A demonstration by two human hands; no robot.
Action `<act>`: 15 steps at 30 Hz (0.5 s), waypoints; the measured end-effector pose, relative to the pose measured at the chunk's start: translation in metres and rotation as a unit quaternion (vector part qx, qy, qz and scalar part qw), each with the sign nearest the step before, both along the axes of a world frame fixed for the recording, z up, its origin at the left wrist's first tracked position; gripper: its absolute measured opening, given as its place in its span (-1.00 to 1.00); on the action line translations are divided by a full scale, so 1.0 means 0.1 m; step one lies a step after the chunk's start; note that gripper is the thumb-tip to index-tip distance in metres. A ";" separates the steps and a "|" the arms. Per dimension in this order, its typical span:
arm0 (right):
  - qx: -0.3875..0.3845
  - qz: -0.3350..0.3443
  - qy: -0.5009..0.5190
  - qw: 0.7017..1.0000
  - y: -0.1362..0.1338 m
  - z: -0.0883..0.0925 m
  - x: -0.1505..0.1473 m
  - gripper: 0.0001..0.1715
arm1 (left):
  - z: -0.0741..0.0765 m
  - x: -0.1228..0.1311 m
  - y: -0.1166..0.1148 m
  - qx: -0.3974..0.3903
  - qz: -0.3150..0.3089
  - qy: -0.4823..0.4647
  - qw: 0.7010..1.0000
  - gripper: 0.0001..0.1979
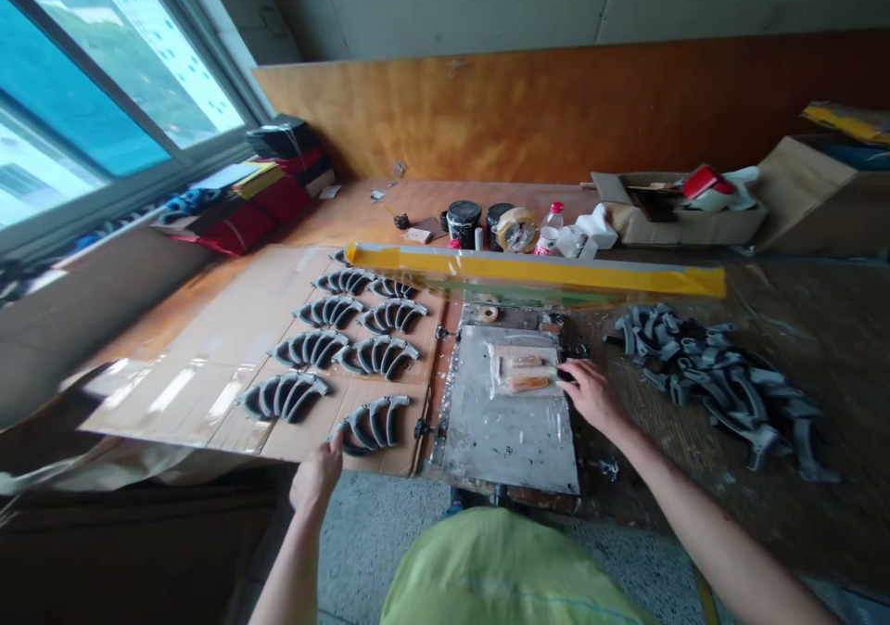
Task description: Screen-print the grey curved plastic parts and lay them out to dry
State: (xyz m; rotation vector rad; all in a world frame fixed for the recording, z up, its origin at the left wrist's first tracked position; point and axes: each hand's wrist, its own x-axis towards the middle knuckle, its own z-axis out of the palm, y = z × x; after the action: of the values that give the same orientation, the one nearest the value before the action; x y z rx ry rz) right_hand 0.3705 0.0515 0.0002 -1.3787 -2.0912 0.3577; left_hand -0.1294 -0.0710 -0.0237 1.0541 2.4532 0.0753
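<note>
My left hand (318, 474) is closed at the near edge of the cardboard, its fingertips pinching the end of a curved grey part (353, 440) in the nearest row. Several more such parts (285, 397) lie in fanned groups on the cardboard sheet (209, 347). My right hand (590, 393) is closed at the right side of a grey metal plate (511, 444), with something small and dark between its fingers that I cannot make out. Just left of those fingers, two orange-brown wooden pieces (528, 383), perhaps handles, rest on a small pale board (497, 375).
To the right lies a heap of loose grey parts (730, 375). A long yellow-taped strip (542, 271) crosses behind the plate. Farther back stand black tubs (464, 223), a tape roll (516, 230), a bottle (552, 222) and an open carton (688, 222).
</note>
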 end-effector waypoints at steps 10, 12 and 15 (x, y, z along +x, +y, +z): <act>-0.098 0.070 0.099 0.988 0.31 -0.07 -0.50 -0.77 | 0.54 0.73 0.88 0.250 -0.024 -0.187 0.950 -0.52; -0.071 0.073 0.041 0.994 0.33 -0.14 -0.48 -0.79 | 0.83 0.96 1.09 0.328 -0.034 -0.244 0.912 -0.54; -0.040 0.066 -0.045 0.996 0.29 -0.16 -0.50 -0.81 | 1.30 1.26 1.41 0.452 -0.066 -0.325 0.828 -0.58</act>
State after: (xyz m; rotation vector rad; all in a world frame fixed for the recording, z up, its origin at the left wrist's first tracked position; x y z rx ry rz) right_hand 0.3200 0.0806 -0.0162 -1.3275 -2.2714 0.4437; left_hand -0.0033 0.0702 0.1066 1.2488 1.6538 1.4133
